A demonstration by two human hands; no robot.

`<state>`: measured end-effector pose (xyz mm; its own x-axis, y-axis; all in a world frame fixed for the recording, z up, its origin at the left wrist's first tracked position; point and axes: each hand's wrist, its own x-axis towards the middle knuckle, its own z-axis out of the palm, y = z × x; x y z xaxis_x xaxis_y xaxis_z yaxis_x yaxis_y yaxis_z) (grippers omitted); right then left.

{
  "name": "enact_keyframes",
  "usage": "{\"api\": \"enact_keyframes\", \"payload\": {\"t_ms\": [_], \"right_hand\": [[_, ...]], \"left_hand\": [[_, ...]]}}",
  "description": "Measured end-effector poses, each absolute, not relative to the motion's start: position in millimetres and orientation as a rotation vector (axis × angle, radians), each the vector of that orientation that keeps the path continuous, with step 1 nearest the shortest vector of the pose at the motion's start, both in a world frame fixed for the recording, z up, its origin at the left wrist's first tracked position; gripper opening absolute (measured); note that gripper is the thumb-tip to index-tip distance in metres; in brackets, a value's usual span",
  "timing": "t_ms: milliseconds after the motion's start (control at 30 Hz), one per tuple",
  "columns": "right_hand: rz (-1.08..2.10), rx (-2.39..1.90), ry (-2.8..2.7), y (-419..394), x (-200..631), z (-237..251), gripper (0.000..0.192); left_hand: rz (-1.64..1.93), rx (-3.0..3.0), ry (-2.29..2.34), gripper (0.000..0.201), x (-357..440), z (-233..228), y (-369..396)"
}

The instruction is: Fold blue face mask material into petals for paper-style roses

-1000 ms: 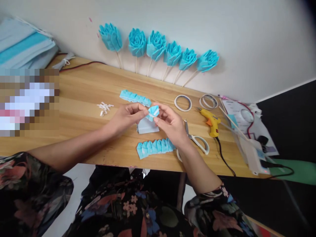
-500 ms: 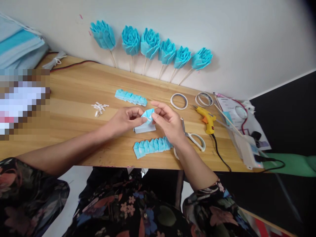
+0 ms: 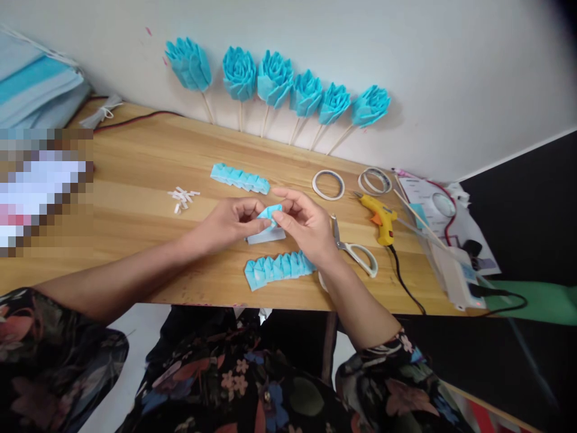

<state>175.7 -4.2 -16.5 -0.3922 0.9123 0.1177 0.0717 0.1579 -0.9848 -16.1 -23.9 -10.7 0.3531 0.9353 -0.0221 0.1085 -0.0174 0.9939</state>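
The left hand (image 3: 229, 221) and the right hand (image 3: 310, 227) both pinch a small folded blue piece (image 3: 271, 212) between them, close by a pale stack (image 3: 267, 237) on the desk (image 3: 135, 159), with one bumpy blue strip (image 3: 240, 178) behind, another bumpy strip (image 3: 277, 268) in front, and scissors (image 3: 342, 245) just beside the right hand.

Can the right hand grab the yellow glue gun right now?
Probably not right away: the right hand has its fingers busy on the blue folded piece. Otherwise the way looks free: nothing covers the yellow glue gun, and only the flat-lying scissors are partly between.
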Motion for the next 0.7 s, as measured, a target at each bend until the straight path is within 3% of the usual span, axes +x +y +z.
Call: {"api": "enact_keyframes", "payload": {"t_ms": [367, 700], "right_hand": [[1.187, -1.008, -1.585, 0.5, 178.8, -18.0, 0.030], [1.334, -0.995, -1.631, 3.4, 178.8, -19.3, 0.038]], "left_hand": [[0.917, 1.382, 0.989, 0.022, -15.1, -10.7, -23.1], [0.958, 1.303, 1.060, 0.027, -15.9, -9.4, -21.8]]}}
